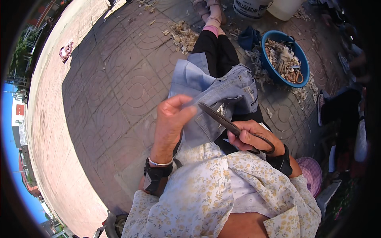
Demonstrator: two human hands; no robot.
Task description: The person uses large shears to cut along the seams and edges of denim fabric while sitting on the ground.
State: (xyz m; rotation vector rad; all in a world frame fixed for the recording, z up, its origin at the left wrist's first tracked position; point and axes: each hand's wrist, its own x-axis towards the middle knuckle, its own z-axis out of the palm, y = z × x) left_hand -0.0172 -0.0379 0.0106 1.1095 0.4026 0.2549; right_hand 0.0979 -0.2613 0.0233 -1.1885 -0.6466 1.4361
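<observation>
In my right hand [252, 136] is a pair of dark scissors [222, 120], the fingers wrapped round the handles. The blades point up and left and look nearly closed. My left hand [174, 113] is just left of the blade tips, thumb and fingers pinched together and slightly blurred. Whatever it may hold is too small or hidden to name. Under both hands, a light blue denim cloth [234, 91] lies across my lap, with a small pale scrap [221, 108] on it behind the blades.
A blue basin [266, 59] of pale, stalk-like pieces stands ahead on the right. Pale peelings [182, 37] litter the paving. Behind are a white bucket [250, 8] and dark blue cloth [250, 38]. A seated person's dark-clothed leg [337, 109] and a pink checked hat [309, 174] are at right.
</observation>
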